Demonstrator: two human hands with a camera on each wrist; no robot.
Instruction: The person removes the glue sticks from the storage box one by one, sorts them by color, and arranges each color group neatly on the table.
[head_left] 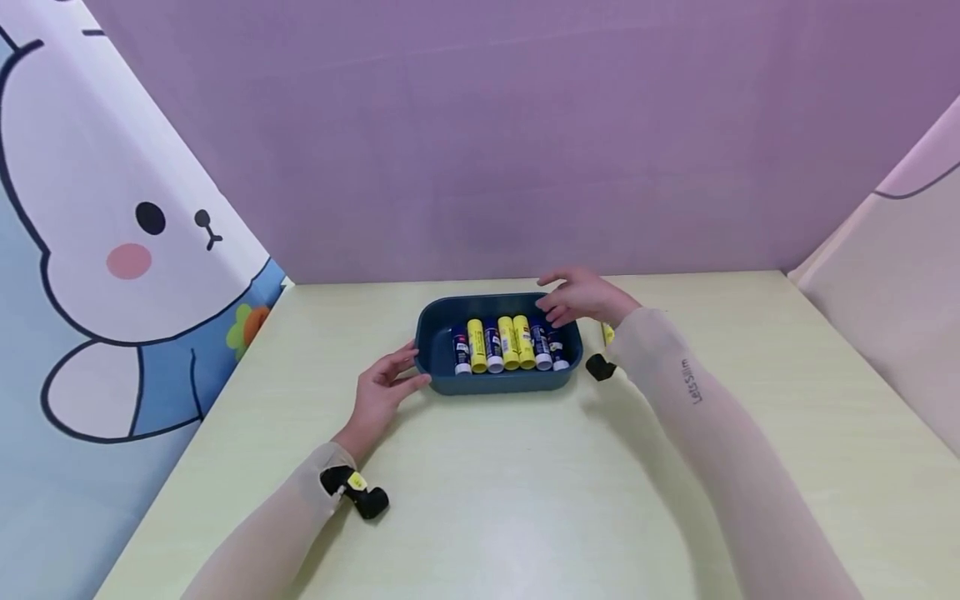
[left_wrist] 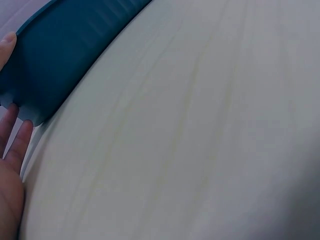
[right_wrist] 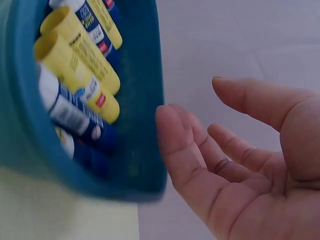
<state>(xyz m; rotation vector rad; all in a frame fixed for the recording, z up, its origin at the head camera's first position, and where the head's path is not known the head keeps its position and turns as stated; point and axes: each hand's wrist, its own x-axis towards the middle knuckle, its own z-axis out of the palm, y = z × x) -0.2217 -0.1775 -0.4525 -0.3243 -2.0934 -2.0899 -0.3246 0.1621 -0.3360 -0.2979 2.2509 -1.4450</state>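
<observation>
A dark blue-green plastic tray (head_left: 498, 383) holds a row of glue sticks: several yellow ones (head_left: 507, 343) and several dark blue ones with white ends (head_left: 492, 346). My left hand (head_left: 382, 392) touches the tray's left end, thumb by the front corner and fingers along the side. In the left wrist view, straight fingers (left_wrist: 19, 145) reach the tray's corner. My right hand (head_left: 581, 296) is over the back right corner, fingers loosely bent and thumb apart. The right wrist view shows nothing held in it, with the fingertips (right_wrist: 170, 127) close to the tray's rim.
The tray stands on a pale wooden table (head_left: 495, 500) near its back edge. Behind rises a purple backdrop (head_left: 525, 150). A cartoon-printed sheet (head_left: 97, 208) hangs at the left, and a pale sheet (head_left: 900, 292) at the right. Black wrist cameras (head_left: 367, 502) sit at both wrists.
</observation>
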